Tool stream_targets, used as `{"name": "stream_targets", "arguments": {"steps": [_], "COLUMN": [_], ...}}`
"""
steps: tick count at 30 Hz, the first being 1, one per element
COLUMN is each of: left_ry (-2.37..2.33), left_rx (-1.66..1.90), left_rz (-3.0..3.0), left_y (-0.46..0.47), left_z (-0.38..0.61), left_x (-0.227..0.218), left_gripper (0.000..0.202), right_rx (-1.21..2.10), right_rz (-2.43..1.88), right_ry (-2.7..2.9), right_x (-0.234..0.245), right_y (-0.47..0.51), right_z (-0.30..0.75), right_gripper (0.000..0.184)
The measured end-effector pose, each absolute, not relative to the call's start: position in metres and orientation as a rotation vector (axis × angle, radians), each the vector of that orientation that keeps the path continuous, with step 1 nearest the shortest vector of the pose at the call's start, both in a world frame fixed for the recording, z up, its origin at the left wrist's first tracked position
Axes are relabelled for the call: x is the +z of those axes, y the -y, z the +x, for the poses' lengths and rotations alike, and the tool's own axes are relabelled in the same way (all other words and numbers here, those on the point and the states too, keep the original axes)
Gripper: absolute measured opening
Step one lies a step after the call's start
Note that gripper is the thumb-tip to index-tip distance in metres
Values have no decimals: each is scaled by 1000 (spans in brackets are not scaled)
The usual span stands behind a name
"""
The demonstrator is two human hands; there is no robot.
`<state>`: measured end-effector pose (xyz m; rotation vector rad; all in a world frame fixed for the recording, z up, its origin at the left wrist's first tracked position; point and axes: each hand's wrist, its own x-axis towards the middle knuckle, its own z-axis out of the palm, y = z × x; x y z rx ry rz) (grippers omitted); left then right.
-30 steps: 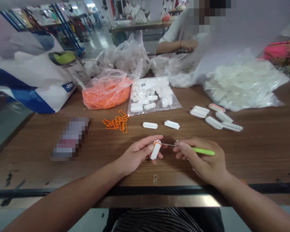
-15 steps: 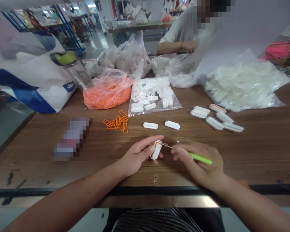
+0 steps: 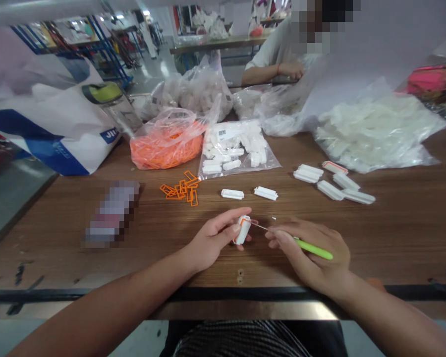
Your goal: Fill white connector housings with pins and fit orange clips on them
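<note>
My left hand [image 3: 217, 240] grips a white plastic piece [image 3: 244, 232] with an orange frame along its edge, thumb on the near side and fingers behind. My right hand [image 3: 308, 248] holds a green-handled tool [image 3: 315, 249] with a thin metal shaft. Its tip points left at the upper end of the white piece; whether it touches I cannot tell. A thin, clear reddish loop shows near that tip. Beyond my hands lie two white plastic pieces [image 3: 232, 194]. Several loose orange frames [image 3: 182, 188] form a small pile to their left.
A bag of orange frames [image 3: 167, 148] and a bag of white pieces [image 3: 234, 148] stand behind. More white pieces [image 3: 330, 190] lie at right, before a large clear bag [image 3: 379, 129]. A blurred-out flat object [image 3: 113, 213] lies left. Another person [image 3: 271, 64] sits across.
My right hand and the green-handled tool have shifted slightly right, away from the white piece. The white piece has tilted a little in my left hand.
</note>
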<state>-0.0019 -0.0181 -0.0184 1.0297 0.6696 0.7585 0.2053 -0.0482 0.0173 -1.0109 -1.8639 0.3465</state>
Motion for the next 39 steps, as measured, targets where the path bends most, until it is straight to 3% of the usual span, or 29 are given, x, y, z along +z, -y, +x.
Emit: {"name": "stream_targets", "arguments": {"steps": [39], "left_ry": [-547], "left_rx": [725], "left_rz": [842], "left_y": [13], "left_z": [-5], "left_x": [-17], "left_gripper": [35], "right_rx": [489], "right_rz": [-1087], "right_ry": [1732], "right_x": [7], "right_y": [49], "right_z": [207], "right_gripper": [14]}}
